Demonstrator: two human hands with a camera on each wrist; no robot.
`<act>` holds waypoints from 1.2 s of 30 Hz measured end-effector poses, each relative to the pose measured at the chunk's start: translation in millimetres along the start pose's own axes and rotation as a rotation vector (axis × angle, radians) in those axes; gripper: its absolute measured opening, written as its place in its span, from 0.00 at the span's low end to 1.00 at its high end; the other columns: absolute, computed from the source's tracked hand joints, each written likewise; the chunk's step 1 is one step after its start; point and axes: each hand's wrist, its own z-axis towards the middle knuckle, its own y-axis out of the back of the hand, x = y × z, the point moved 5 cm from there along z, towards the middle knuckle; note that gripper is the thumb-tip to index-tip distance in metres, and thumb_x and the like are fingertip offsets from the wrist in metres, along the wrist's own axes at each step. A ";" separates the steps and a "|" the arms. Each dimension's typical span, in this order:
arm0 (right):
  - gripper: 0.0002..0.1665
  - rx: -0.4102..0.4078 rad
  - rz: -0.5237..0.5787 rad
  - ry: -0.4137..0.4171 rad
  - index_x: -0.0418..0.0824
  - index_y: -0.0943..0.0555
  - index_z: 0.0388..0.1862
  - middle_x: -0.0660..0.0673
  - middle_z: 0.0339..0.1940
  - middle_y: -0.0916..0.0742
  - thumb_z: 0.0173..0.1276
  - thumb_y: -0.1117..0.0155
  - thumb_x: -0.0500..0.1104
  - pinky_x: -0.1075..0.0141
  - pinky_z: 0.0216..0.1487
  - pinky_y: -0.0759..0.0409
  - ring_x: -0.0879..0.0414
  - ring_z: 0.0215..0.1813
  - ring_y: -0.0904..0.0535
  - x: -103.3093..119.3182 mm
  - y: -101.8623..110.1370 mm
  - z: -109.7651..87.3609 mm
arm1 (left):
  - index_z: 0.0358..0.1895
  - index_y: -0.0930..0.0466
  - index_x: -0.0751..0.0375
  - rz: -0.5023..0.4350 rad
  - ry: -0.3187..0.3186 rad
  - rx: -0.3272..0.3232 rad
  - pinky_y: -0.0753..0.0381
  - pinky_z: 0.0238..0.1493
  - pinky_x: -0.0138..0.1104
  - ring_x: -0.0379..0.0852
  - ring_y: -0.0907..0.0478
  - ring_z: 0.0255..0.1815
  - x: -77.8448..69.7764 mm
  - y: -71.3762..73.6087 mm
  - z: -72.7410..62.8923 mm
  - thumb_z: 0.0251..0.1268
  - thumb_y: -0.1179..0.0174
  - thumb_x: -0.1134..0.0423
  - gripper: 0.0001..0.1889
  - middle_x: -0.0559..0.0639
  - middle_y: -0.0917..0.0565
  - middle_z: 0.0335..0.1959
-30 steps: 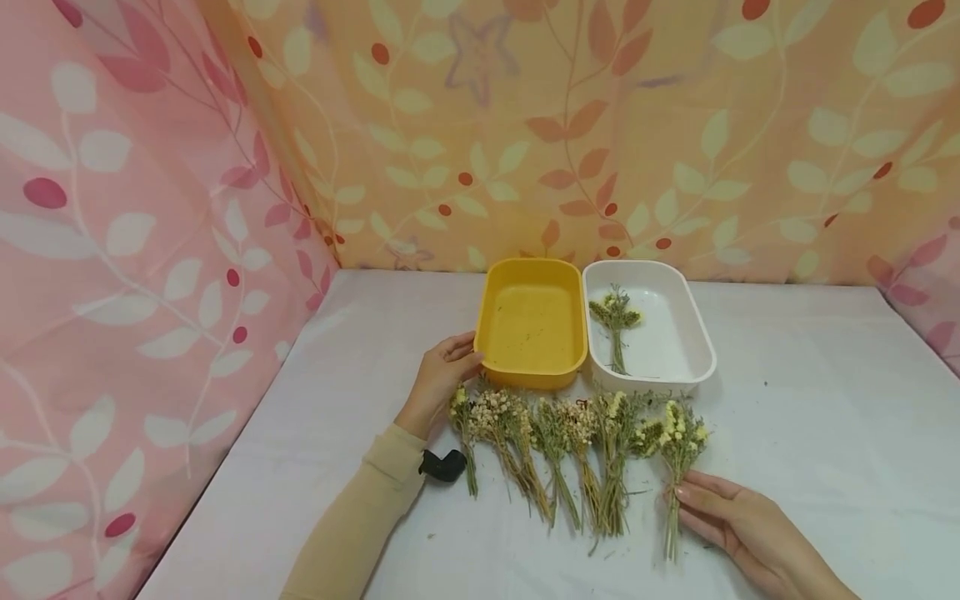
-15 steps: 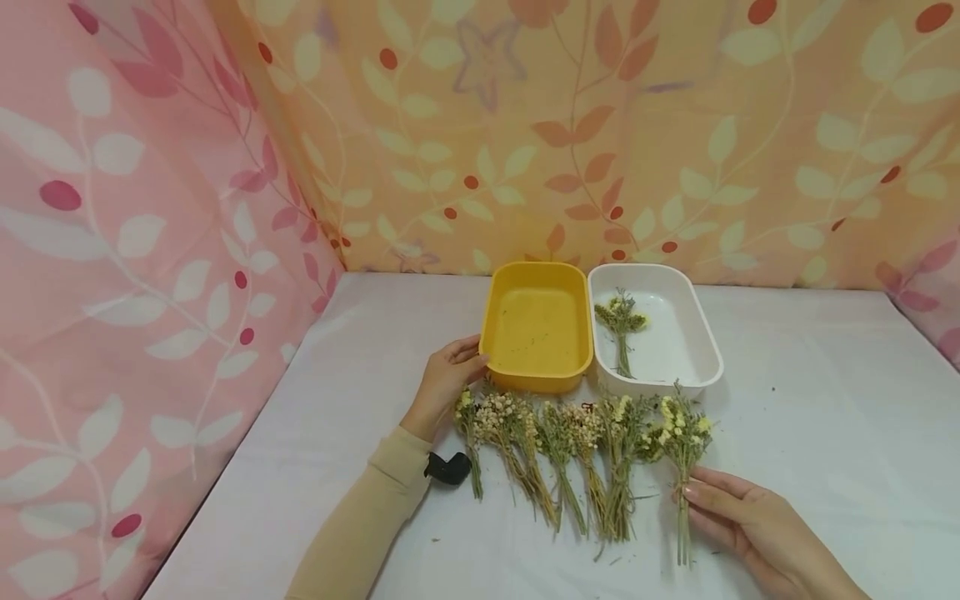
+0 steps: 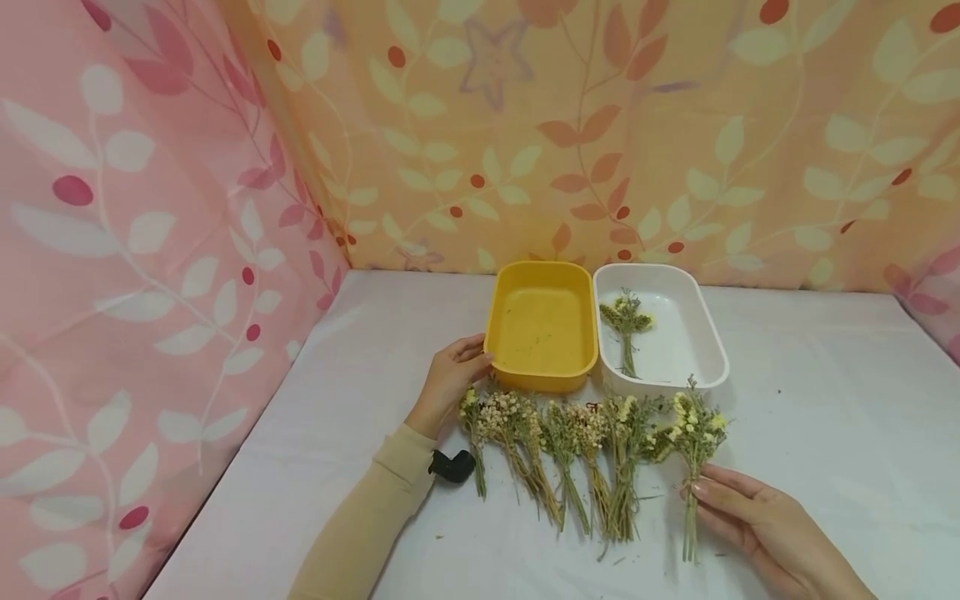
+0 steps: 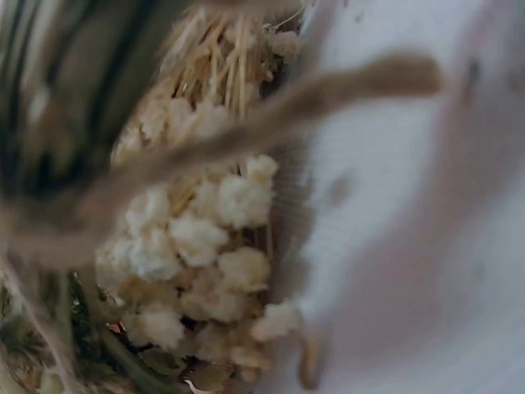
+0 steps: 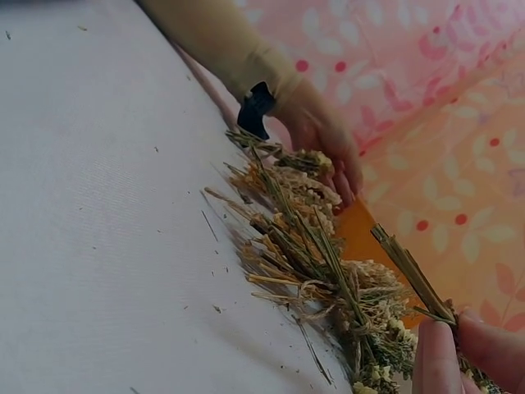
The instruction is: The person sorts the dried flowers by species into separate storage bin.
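My right hand (image 3: 772,521) pinches the tied stems of a small bunch of dried flowers (image 3: 693,429), yellow-white heads up, at the right end of a row. The stems (image 5: 414,267) stick out past the thumb and fingers in the right wrist view. My left hand (image 3: 450,375) touches the near left corner of a yellow tray (image 3: 491,333), its fingers fairly straight. Several dried flower bunches (image 3: 581,467) lie side by side in front of the trays. One bunch (image 3: 627,329) lies in the white tray (image 3: 716,350). Blurred cream flower heads (image 4: 205,238) fill much of the left wrist view.
The two trays stand side by side near the back of a white-covered table (image 3: 825,400). A black strap-like piece (image 3: 452,467) sits at the left cuff. Plant crumbs (image 3: 536,340) dot the yellow tray's floor. Patterned cloth (image 3: 420,150) hangs behind and at the left.
The pinched bunch has risen slightly and shifted a little right, away from the row. The left hand stays at the yellow tray's corner. The whole head view drifts slightly.
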 end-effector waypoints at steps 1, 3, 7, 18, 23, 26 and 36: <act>0.41 -0.004 -0.015 -0.004 0.26 0.51 0.78 0.60 0.47 0.13 0.77 0.43 0.38 0.66 0.60 0.16 0.65 0.52 0.14 1.0 0.3 -0.4 | 0.71 0.31 0.66 0.003 0.003 0.000 0.14 0.58 0.36 0.60 0.23 0.65 -0.2 -0.3 0.3 0.71 0.40 0.69 0.26 0.65 0.24 0.67; 0.41 0.001 -0.025 0.002 0.25 0.52 0.78 0.59 0.48 0.13 0.77 0.44 0.38 0.67 0.60 0.16 0.64 0.52 0.14 3.8 0.3 -1.6 | 0.71 0.31 0.66 0.005 0.005 0.003 0.14 0.58 0.36 0.60 0.23 0.66 -0.5 -0.6 0.7 0.71 0.40 0.69 0.26 0.65 0.25 0.67; 0.22 0.007 -0.032 0.033 0.40 0.28 0.68 0.57 0.47 0.12 0.76 0.43 0.38 0.68 0.59 0.16 0.63 0.51 0.14 13.9 -1.5 -1.3 | 0.71 0.31 0.66 0.013 -0.002 -0.004 0.14 0.57 0.36 0.60 0.23 0.65 -0.5 1.3 0.4 0.71 0.40 0.68 0.26 0.66 0.25 0.67; 0.25 -0.050 -0.123 0.126 0.37 0.30 0.69 0.60 0.46 0.12 0.75 0.42 0.37 0.71 0.54 0.14 0.65 0.49 0.14 35.5 -14.5 8.6 | 0.70 0.30 0.65 -0.004 -0.002 -0.006 0.14 0.57 0.36 0.59 0.22 0.64 -0.1 0.4 2.0 0.70 0.40 0.68 0.26 0.65 0.24 0.66; 0.14 -0.051 -0.112 0.145 0.49 0.21 0.55 0.58 0.45 0.11 0.74 0.41 0.36 0.71 0.53 0.14 0.65 0.48 0.13 44.1 -16.0 13.3 | 0.70 0.29 0.64 0.006 0.014 -0.017 0.14 0.56 0.35 0.58 0.22 0.64 2.0 0.7 -0.5 0.70 0.39 0.68 0.26 0.64 0.23 0.66; 0.21 -0.054 -0.137 0.158 0.40 0.26 0.64 0.59 0.46 0.12 0.74 0.39 0.38 0.71 0.53 0.14 0.66 0.48 0.14 51.8 -15.1 16.7 | 0.70 0.30 0.64 0.005 0.019 -0.020 0.13 0.56 0.35 0.58 0.22 0.65 2.8 1.0 -1.2 0.70 0.39 0.68 0.26 0.64 0.23 0.66; 0.15 0.024 -0.058 0.197 0.56 0.15 0.41 0.57 0.43 0.11 0.75 0.43 0.35 0.72 0.52 0.13 0.65 0.46 0.13 81.0 -9.3 28.3 | 0.71 0.30 0.62 0.017 0.019 0.002 0.15 0.59 0.38 0.59 0.23 0.65 -0.8 -0.5 1.0 0.71 0.40 0.67 0.26 0.63 0.24 0.67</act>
